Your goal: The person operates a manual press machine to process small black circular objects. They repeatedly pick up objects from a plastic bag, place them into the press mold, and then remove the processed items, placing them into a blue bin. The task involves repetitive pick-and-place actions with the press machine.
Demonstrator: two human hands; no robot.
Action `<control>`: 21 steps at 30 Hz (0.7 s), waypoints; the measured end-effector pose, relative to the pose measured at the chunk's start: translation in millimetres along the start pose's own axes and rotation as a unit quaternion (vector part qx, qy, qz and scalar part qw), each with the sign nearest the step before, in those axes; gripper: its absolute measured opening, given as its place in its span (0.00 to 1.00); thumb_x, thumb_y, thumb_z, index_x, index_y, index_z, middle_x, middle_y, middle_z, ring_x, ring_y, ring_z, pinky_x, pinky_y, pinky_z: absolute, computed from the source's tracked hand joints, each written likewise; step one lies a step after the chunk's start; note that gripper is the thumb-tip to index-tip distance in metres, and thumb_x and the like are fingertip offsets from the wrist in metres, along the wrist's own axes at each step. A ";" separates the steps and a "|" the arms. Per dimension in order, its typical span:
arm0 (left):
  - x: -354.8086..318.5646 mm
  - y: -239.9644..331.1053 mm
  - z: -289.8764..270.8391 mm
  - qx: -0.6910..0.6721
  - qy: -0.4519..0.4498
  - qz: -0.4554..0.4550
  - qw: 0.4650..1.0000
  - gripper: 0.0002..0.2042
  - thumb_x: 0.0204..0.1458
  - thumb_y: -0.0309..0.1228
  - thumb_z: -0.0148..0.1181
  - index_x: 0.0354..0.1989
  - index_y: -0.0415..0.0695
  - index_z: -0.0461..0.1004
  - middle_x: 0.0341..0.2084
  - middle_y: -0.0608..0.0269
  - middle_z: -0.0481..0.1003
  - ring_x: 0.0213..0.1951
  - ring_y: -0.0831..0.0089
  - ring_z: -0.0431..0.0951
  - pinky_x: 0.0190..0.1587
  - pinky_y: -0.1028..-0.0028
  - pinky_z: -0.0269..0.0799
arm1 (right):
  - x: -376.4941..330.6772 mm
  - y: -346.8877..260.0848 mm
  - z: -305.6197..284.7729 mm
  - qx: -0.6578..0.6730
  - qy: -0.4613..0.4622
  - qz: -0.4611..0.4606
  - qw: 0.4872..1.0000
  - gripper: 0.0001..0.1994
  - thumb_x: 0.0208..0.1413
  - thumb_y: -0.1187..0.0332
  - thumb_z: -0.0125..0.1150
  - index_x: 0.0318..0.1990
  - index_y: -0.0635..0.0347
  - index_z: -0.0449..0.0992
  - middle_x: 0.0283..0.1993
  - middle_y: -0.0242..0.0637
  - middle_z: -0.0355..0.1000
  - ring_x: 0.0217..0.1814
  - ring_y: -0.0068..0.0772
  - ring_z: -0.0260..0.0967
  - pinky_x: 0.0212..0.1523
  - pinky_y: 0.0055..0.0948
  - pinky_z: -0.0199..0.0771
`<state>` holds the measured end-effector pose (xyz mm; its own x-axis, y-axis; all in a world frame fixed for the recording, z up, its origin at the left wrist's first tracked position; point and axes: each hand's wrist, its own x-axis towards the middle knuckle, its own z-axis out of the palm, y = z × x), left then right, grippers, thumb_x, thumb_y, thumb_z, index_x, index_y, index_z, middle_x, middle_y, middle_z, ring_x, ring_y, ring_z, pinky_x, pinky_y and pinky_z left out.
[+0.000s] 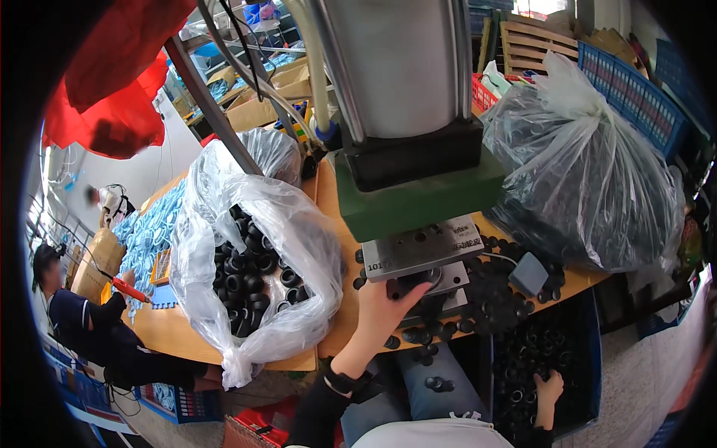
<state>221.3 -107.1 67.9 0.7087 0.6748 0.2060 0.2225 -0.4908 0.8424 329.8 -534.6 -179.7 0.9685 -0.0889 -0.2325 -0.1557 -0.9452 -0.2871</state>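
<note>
My left hand (pixel 385 308) is at the press, its thumb and fingers closed round a black rubber ring (pixel 423 279) between the metal die plates. Part of the ring and several fingertips are hidden by the tooling. Just above is the upper metal die plate (pixel 426 248), fixed under a green block (pixel 418 200). Low on the right, my right hand (pixel 549 388) reaches into a blue bin (pixel 595 366) full of black rings (pixel 519 373). Its fingers are a little apart over the rings, and I see nothing held in them.
Loose black parts (pixel 493 306) cover the wooden table (pixel 336 246) round the die, beside a grey box-shaped piece (pixel 529 275). An open clear bag (pixel 317 284) of black rings lies left; a tied bag (pixel 590 172) stands right. Another person (pixel 89 321) works at far left.
</note>
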 end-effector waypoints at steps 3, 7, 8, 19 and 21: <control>11.1 -2.9 16.0 -0.029 0.057 0.164 0.984 0.20 0.39 0.33 0.72 0.40 0.39 0.74 0.33 0.53 0.76 0.34 0.61 0.76 0.37 0.69 0.71 | 4.5 -2.6 23.2 -0.004 0.117 -0.053 0.992 0.38 0.39 0.54 0.71 0.57 0.66 0.64 0.61 0.55 0.59 0.63 0.56 0.56 0.59 0.45 0.60; 13.2 -0.6 22.2 -0.016 0.099 0.175 0.979 0.20 0.38 0.35 0.71 0.39 0.40 0.75 0.36 0.53 0.74 0.39 0.56 0.74 0.42 0.64 0.68 | 20.7 -30.9 10.4 0.082 0.191 -0.129 0.970 0.33 0.47 0.61 0.67 0.59 0.67 0.61 0.64 0.55 0.55 0.66 0.55 0.52 0.62 0.43 0.57; 13.4 -2.2 24.2 -0.007 0.108 0.176 0.978 0.20 0.39 0.36 0.71 0.39 0.40 0.75 0.37 0.53 0.74 0.41 0.55 0.73 0.44 0.63 0.67 | 24.3 -55.7 -4.7 0.135 0.195 -0.191 0.953 0.30 0.49 0.64 0.64 0.58 0.67 0.61 0.65 0.53 0.55 0.66 0.54 0.53 0.62 0.43 0.56; -15.9 -18.8 -12.2 -0.046 0.063 0.191 0.979 0.35 0.32 0.39 0.75 0.50 0.38 0.67 0.44 0.49 0.71 0.48 0.53 0.70 0.48 0.64 0.66 | 75.1 -243.8 -56.7 0.015 0.148 -0.423 0.894 0.22 0.61 0.60 0.47 0.59 0.63 0.65 0.62 0.43 0.63 0.66 0.43 0.55 0.64 0.40 0.50; -29.2 -35.5 -42.3 0.036 0.139 0.204 0.968 0.26 0.36 0.33 0.73 0.45 0.38 0.72 0.48 0.51 0.71 0.50 0.56 0.71 0.51 0.65 0.65 | 85.8 -236.9 -57.8 -0.006 0.130 -0.447 0.885 0.23 0.61 0.58 0.46 0.59 0.63 0.64 0.63 0.42 0.61 0.67 0.42 0.54 0.66 0.42 0.46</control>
<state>164.3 -86.0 53.1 0.5428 0.5331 0.6489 0.0148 -0.7787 0.6273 461.0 -336.5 -78.0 0.7158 0.6280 0.3055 0.6959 -0.6776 -0.2377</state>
